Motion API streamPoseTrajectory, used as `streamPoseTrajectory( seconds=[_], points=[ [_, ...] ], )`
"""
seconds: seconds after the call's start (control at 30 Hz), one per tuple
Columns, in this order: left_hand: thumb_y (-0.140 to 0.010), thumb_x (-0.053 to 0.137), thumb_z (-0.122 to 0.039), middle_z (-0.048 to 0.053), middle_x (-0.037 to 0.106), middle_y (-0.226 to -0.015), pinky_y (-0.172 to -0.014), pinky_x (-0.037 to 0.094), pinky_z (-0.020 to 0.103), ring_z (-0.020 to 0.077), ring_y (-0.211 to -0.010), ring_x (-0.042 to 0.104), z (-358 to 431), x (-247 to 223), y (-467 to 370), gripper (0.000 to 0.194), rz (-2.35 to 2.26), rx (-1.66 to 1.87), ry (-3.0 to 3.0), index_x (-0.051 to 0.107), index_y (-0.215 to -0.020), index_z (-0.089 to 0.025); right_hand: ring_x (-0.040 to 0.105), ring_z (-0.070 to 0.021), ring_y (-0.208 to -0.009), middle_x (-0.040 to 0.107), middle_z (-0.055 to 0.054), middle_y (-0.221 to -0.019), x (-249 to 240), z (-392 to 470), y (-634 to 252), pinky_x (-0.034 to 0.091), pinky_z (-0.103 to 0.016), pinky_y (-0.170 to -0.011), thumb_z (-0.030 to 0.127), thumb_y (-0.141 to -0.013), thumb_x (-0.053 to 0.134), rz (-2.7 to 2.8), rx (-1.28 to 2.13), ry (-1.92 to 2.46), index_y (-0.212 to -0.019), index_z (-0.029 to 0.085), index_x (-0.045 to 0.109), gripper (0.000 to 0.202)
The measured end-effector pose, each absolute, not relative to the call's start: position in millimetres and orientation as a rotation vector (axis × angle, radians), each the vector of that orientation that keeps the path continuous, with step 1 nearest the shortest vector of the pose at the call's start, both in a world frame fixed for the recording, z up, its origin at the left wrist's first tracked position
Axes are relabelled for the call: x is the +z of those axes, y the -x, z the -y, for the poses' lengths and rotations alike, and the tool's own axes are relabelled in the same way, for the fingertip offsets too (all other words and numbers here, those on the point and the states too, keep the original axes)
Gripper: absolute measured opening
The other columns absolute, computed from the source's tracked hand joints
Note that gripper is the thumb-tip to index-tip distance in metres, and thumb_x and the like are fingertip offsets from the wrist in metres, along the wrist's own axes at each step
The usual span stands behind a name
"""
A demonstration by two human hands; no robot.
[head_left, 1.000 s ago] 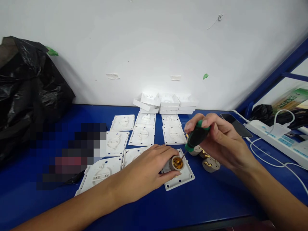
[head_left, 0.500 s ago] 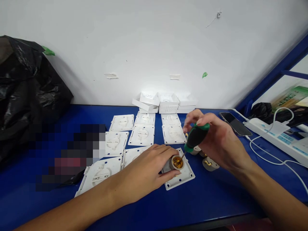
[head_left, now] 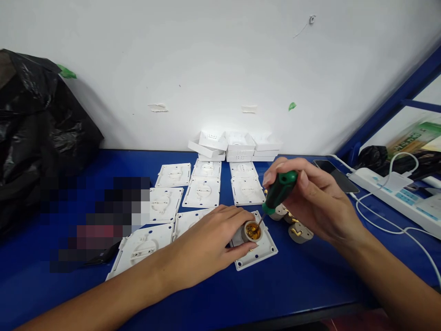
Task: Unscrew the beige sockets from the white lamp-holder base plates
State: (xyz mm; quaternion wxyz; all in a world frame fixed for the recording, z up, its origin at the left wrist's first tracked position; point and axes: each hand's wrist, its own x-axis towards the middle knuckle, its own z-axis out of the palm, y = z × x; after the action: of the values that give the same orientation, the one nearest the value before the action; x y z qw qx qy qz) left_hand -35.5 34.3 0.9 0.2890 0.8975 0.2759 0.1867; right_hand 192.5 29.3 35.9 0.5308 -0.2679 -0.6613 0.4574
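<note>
My left hand (head_left: 223, 236) is wrapped round a grey lamp socket (head_left: 246, 234) with a brass-coloured inside. The socket stands on a square white plastic plate (head_left: 265, 250). In my right hand (head_left: 315, 200) is a screwdriver (head_left: 279, 191) with a green and black handle, tilted, its tip down inside the socket. The exact point the tip touches is hidden. Beside my right hand lie several more grey lamp sockets (head_left: 300, 233) with brass contacts, partly covered by the hand.
Several white plates (head_left: 201, 192) lie in rows on the blue table (head_left: 220, 303). White boxes (head_left: 240, 146) are stacked against the wall. To the right are a phone (head_left: 336, 174), a power strip (head_left: 403, 195) and white cables. A black plastic bag (head_left: 41, 133) bulges at the left.
The fingers of my right hand have shifted round the screwdriver handle, the thumb now lying along its side. My left hand keeps its hold on the socket.
</note>
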Motion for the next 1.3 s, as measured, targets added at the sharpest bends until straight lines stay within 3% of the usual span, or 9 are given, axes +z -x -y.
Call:
streamPoseTrajectory(
  seconds=[0.27, 0.37, 0.5, 0.7, 0.83, 0.93, 1.07, 1.17, 1.3],
  points=[
    [-0.099, 0.069, -0.033, 0.001, 0.069, -0.113, -0.090, 0.052, 0.037, 0.0241, -0.107, 0.065, -32.8, 0.0, 35.6, 0.029, -0.740, 0.489, -2.385, 0.061, -0.126, -0.028, 0.066, -0.0188, -0.090, 0.070, -0.003, -0.104, 35.0, -28.9, -193.0, 0.059, -0.032, -0.071, 0.040, -0.101, 0.059, 1.612, 1.127, 0.641, -0.118, 0.036, 0.073, 0.022],
    [-0.098, 0.070, -0.031, 0.000, 0.069, -0.111, -0.091, 0.052, 0.036, 0.0233, -0.107, 0.064, -32.7, -0.4, 35.5, 0.029, -0.721, 0.491, -2.379, 0.062, -0.125, -0.028, 0.065, -0.0172, -0.092, 0.069, -0.003, -0.106, 35.3, -26.2, -191.8, 0.057, -0.028, -0.072, 0.040, -0.100, 0.063, 1.557, 1.157, 0.581, -0.113, 0.034, 0.075, 0.018],
    [-0.096, 0.072, -0.028, 0.000, 0.069, -0.107, -0.090, 0.051, 0.035, 0.0231, -0.105, 0.064, -33.1, 0.6, 35.4, 0.030, -0.685, 0.483, -2.397, 0.062, -0.124, -0.026, 0.066, -0.0163, -0.098, 0.070, -0.005, -0.112, 34.7, -24.0, -190.5, 0.057, -0.027, -0.079, 0.035, -0.106, 0.050, 1.510, 1.315, 0.531, -0.124, 0.031, 0.072, 0.028],
    [-0.093, 0.073, -0.027, 0.001, 0.070, -0.106, -0.091, 0.050, 0.036, 0.0231, -0.101, 0.065, -32.7, 4.5, 34.0, 0.030, -0.631, 0.442, -2.407, 0.063, -0.121, -0.023, 0.064, -0.0163, -0.104, 0.071, -0.004, -0.111, 31.8, -26.2, -190.8, 0.055, -0.026, -0.086, 0.031, -0.105, 0.053, 1.557, 1.350, 0.453, -0.130, 0.030, 0.068, 0.029],
    [-0.092, 0.074, -0.026, 0.001, 0.069, -0.106, -0.091, 0.050, 0.036, 0.0234, -0.102, 0.064, -32.1, 5.0, 33.3, 0.026, -0.628, 0.419, -2.390, 0.064, -0.116, -0.024, 0.062, -0.0161, -0.101, 0.069, -0.003, -0.112, 31.2, -26.2, -190.6, 0.054, -0.025, -0.083, 0.026, -0.097, 0.067, 1.607, 1.310, 0.426, -0.130, 0.030, 0.068, 0.033],
    [-0.091, 0.074, -0.025, 0.001, 0.069, -0.106, -0.092, 0.050, 0.036, 0.0238, -0.105, 0.064, -32.2, 4.8, 33.1, 0.025, -0.633, 0.419, -2.378, 0.064, -0.114, -0.024, 0.062, -0.0154, -0.099, 0.069, -0.005, -0.115, 31.6, -25.0, -191.2, 0.054, -0.026, -0.082, 0.025, -0.101, 0.061, 1.598, 1.423, 0.418, -0.140, 0.032, 0.061, 0.039],
    [-0.092, 0.073, -0.025, 0.000, 0.069, -0.107, -0.093, 0.050, 0.036, 0.0232, -0.104, 0.064, -32.5, 5.0, 32.8, 0.026, -0.626, 0.409, -2.376, 0.064, -0.116, -0.024, 0.060, -0.0131, -0.103, 0.065, -0.003, -0.117, 32.3, -24.6, -192.7, 0.052, -0.022, -0.087, 0.025, -0.097, 0.069, 1.563, 1.337, 0.436, -0.124, 0.028, 0.069, 0.028],
    [-0.091, 0.075, -0.025, 0.001, 0.069, -0.107, -0.094, 0.050, 0.037, 0.0239, -0.105, 0.064, -32.6, 5.3, 32.8, 0.024, -0.638, 0.421, -2.380, 0.064, -0.112, -0.024, 0.062, -0.0126, -0.104, 0.068, -0.003, -0.118, 34.0, -24.5, -193.6, 0.052, -0.023, -0.090, 0.023, -0.103, 0.058, 1.591, 1.449, 0.380, -0.132, 0.029, 0.065, 0.030],
    [-0.090, 0.075, -0.025, 0.001, 0.070, -0.106, -0.092, 0.051, 0.037, 0.0243, -0.104, 0.065, -32.7, 4.5, 33.1, 0.024, -0.641, 0.413, -2.367, 0.065, -0.112, -0.024, 0.061, -0.0130, -0.110, 0.065, -0.002, -0.122, 36.8, -22.1, -193.8, 0.052, -0.022, -0.089, 0.022, -0.094, 0.072, 1.611, 1.473, 0.372, -0.128, 0.029, 0.066, 0.034]
  ],
)
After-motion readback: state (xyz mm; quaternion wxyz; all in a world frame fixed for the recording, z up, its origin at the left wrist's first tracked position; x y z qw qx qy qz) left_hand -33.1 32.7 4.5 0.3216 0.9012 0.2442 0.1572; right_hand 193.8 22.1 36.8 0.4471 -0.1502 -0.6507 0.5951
